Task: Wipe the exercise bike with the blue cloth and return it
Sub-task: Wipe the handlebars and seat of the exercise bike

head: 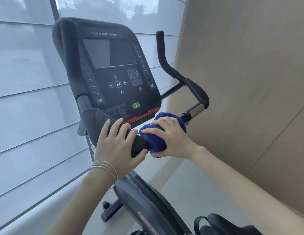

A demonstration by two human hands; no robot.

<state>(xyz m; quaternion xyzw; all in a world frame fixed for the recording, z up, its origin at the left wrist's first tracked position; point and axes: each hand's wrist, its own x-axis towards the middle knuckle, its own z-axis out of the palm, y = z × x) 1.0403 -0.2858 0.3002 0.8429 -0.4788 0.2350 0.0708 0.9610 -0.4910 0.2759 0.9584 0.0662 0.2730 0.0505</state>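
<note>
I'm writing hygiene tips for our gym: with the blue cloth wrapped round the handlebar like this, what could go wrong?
1. The right hand holds the blue cloth round the handlebar, just below the green button on the console; a stray upward swipe might press it.
2. The left hand grips the handlebar's black grip, so that patch may go unwiped.

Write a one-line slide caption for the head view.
Right hand holds blue cloth round the handlebar; left hand grips it alongside.

right hand point(166, 134) gripping blue cloth point(158, 141), left hand point(117, 143) holding handlebar point(139, 146)
</note>
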